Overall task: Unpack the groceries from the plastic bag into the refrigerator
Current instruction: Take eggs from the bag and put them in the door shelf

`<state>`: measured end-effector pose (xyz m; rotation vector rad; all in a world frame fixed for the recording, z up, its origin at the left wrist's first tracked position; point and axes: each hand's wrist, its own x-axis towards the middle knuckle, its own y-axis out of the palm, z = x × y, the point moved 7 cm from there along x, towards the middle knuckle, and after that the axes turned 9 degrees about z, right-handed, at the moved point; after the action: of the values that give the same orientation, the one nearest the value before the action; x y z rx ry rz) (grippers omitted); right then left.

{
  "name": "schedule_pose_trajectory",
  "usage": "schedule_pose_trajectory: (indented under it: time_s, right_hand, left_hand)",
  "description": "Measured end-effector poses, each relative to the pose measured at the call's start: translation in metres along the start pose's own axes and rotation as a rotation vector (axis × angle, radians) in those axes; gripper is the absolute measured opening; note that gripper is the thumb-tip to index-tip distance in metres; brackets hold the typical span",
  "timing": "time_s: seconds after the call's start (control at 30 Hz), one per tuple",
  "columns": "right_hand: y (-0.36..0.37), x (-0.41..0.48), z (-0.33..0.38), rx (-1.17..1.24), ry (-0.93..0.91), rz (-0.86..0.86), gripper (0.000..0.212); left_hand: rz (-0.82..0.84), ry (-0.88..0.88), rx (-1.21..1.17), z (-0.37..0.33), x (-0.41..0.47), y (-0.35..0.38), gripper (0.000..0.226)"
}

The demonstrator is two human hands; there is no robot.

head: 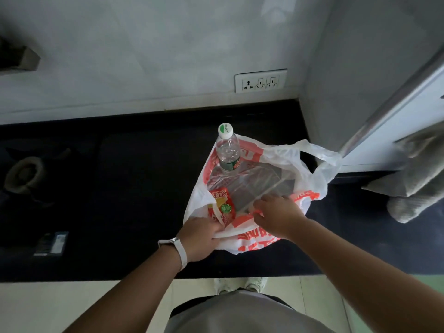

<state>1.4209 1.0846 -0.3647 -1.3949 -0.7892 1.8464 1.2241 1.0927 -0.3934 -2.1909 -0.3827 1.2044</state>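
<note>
Two hands work at the mouth of the plastic bag [310, 169], which sits on the dark desk [134, 188] just beside the pale refrigerator [396, 131] at the right edge. The left hand [200, 236], with a white watch strap [181, 252] at the wrist, is closed on the near left rim of the bag, close against a red snack packet [222, 205] that stands just inside; whether it also grips the packet cannot be told. The right hand [278, 215] pinches the near rim beside a clear flat wrapped package [249, 183] lying in the bag. A water bottle [227, 150] with a green and white cap stands upright at the far side, its neck above the rim. The bag film looks thin, soft and slippery, so it would likely sag unless held open at the rim or handles. The bottle seems the heaviest and stiffest item, best taken around its body below the shoulder; the packet looks light and crushable, best lifted by its upper edge; the flat package probably wants support from beneath. Nothing appears to be unpacked yet. The desk is glossy black, with a stove burner [24, 174] well to the left, a wall socket [260, 81] on the grey wall behind, and a grey cloth [415, 181] hanging at the right.
</note>
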Motion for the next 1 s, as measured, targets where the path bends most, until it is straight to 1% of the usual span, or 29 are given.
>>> schedule_pose_trajectory:
  time_s: [0.1, 0.23, 0.33, 0.5, 0.57, 0.67, 0.8, 0.87, 0.93, 1.0]
  right_hand:
    - [0.007, -0.001, -0.004, 0.025, 0.033, 0.005, 0.034]
    - [0.014, -0.006, -0.01, 0.066, 0.128, 0.025, 0.036]
    - [0.019, -0.015, -0.012, 0.071, 0.178, 0.027, 0.034]
    - [0.032, -0.023, -0.02, 0.077, 0.244, 0.006, 0.031]
    - [0.034, -0.024, -0.02, 0.089, 0.248, -0.027, 0.032]
    - [0.033, -0.025, -0.021, 0.12, 0.236, -0.075, 0.041]
    - [0.021, -0.022, -0.014, 0.153, 0.192, -0.127, 0.042]
    - [0.015, -0.018, -0.01, 0.15, 0.169, -0.114, 0.041]
    - [0.011, -0.013, -0.007, 0.137, 0.154, -0.094, 0.041]
    - [0.012, -0.004, -0.004, 0.09, 0.136, -0.07, 0.039]
  left_hand:
    - [0.038, 0.051, -0.018, -0.007, 0.0, 0.008, 0.035]
    - [0.096, 0.087, 0.064, -0.014, 0.001, 0.015, 0.033]
    - [0.139, 0.112, 0.09, -0.02, 0.0, 0.019, 0.026]
    - [0.156, 0.124, 0.029, -0.018, 0.004, 0.026, 0.026]
    - [0.102, 0.144, 0.013, -0.02, 0.003, 0.022, 0.031]
    - [-0.062, 0.208, 0.013, -0.03, 0.0, 0.008, 0.047]
    - [-0.208, 0.269, -0.118, -0.047, 0.003, -0.012, 0.051]
    - [-0.268, 0.291, -0.126, -0.055, 0.009, -0.02, 0.045]
    - [-0.312, 0.296, -0.064, -0.063, 0.018, -0.027, 0.034]
    - [-0.323, 0.287, 0.008, -0.069, 0.03, -0.029, 0.033]
